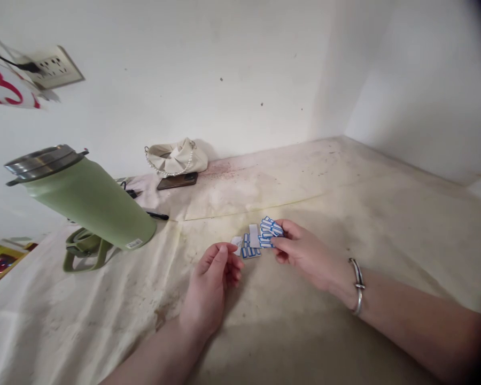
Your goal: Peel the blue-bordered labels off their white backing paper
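Blue-bordered labels [269, 231] pinched by right hand [307, 255], fanned likely for visibility, short of table's [344, 214] far edge; left hand [209, 283] half-curled, hold unclear.

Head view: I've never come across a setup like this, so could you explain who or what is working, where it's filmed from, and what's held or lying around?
No machine is at work: these are a person's bare hands, filmed by one camera worn on that person's head, looking forward and down.

The right hand, with a bracelet at its wrist, grips several blue-edged slips between its thumb and fingers. The left hand is beside a small white piece; I can't tell whether it touches it. A white strip shows between the hands.

On the pale, creased surface, a green tumbler stands on the left. Farther back are a cream bag and a dark phone.
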